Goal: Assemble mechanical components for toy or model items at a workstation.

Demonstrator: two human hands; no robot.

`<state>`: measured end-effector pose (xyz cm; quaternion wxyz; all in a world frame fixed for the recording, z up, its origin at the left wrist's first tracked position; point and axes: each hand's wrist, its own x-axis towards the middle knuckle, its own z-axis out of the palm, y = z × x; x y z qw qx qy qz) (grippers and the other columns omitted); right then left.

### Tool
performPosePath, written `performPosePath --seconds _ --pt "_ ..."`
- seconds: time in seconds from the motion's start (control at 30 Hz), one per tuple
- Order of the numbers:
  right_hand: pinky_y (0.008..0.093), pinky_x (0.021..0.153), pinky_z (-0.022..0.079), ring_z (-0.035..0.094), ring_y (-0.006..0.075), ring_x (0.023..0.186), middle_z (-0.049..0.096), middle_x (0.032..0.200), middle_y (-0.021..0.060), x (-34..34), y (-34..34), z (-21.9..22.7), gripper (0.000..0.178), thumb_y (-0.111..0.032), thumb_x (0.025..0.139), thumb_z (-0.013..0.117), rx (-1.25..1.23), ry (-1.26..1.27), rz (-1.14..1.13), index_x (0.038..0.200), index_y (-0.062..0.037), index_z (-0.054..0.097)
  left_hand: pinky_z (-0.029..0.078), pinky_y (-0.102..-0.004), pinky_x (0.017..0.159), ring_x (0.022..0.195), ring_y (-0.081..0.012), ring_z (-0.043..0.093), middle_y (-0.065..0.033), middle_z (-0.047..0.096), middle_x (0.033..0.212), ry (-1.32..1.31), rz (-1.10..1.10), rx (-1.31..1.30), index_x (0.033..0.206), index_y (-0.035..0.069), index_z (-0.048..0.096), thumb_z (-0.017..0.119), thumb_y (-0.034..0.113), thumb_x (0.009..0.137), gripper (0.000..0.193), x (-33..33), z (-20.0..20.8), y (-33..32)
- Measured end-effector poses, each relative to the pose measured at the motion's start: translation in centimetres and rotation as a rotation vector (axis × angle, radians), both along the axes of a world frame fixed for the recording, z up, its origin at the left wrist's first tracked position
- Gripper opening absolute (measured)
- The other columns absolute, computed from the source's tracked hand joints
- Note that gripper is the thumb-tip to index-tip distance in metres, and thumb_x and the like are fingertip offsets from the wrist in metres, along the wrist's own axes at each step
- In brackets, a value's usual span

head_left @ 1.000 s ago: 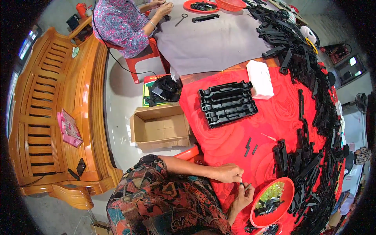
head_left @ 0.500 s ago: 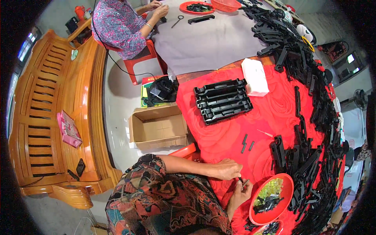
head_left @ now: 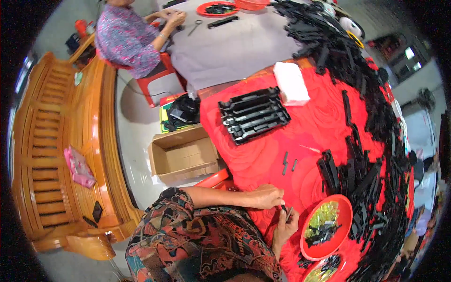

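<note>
My left hand (head_left: 266,196) is closed, its fingertips pinching a small black piece (head_left: 283,207). Just below it, my right hand (head_left: 285,227) is closed around a small thin dark strip (head_left: 289,212), its thumb pointing up toward the left fingers. Both hands meet over the near edge of a red cloth (head_left: 263,171). Beside my right hand stands a red bowl (head_left: 346,221) holding small clear-yellow and black pieces. Ahead of my hands lie small black strips (head_left: 285,163) and a thin pale stick-like thing (head_left: 310,148).
A stack of long black parts (head_left: 253,115) sits beside a white box-shaped pack (head_left: 291,83). Black plastic parts (head_left: 359,188) are heaped along the right. Left of the table are an open cardboard box (head_left: 183,152) and a wooden bench (head_left: 89,150). Another person (head_left: 129,40) sits across the far left.
The view has shifted, so the table and bench appear farther left and higher. My hands stay close together, still pinching the small pieces.
</note>
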<state>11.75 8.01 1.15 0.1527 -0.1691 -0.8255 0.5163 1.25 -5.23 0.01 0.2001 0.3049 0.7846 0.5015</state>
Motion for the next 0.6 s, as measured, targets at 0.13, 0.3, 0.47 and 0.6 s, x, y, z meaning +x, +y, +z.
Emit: performPosePath --seconds 0.13,0.3,0.47,0.6 --pt "0.0310 0.061 0.043 0.052 0.0186 0.064 0.055 0.074 0.0097 -0.1 0.2 -0.6 0.015 -0.007 0.080 0.061 0.113 0.017 0.032 0.092 0.0008 0.057 0.042 -0.0494 0.059 0.071 -0.0414 0.058 -0.0224 0.057 0.069 -0.036 0.037 0.005 0.080 0.000 0.054 0.057 0.028 0.082 0.029 0.1 -0.1 -0.3" --pt "0.0335 0.061 0.044 0.053 0.0218 0.064 0.054 0.073 0.0124 0.1 0.1 0.4 0.017 -0.007 0.079 0.062 0.129 -0.099 -0.022 0.091 0.0015 0.056 0.042 -0.0462 0.054 0.065 -0.0396 0.058 -0.0201 0.057 0.066 0.015 0.001 -0.011 0.080 0.001 0.054 0.060 0.026 0.083 0.026 -0.2 -0.6 0.3" --pt "0.0367 0.063 0.045 0.056 0.0283 0.072 0.056 0.080 0.0146 -0.1 0.2 0.7 0.015 -0.006 0.080 0.060 0.216 -0.043 -0.028 0.092 0.0005 0.056 0.044 -0.0440 0.056 0.066 -0.0360 0.059 -0.0181 0.057 0.069 0.100 -0.012 -0.018 0.078 0.001 0.054 0.060 0.024 0.082 0.024 -0.8 0.3 0.2" --pt "0.0391 0.067 0.046 0.056 0.0334 0.076 0.057 0.082 0.0158 -0.1 0.8 0.3 0.013 -0.006 0.080 0.060 0.390 -0.013 0.000 0.092 -0.0016 0.058 0.045 -0.0423 0.057 0.068 -0.0340 0.058 -0.0155 0.056 0.072 0.304 0.059 0.011 0.078 0.003 0.054 0.060 0.020 0.082 0.018 -2.8 1.2 0.3"
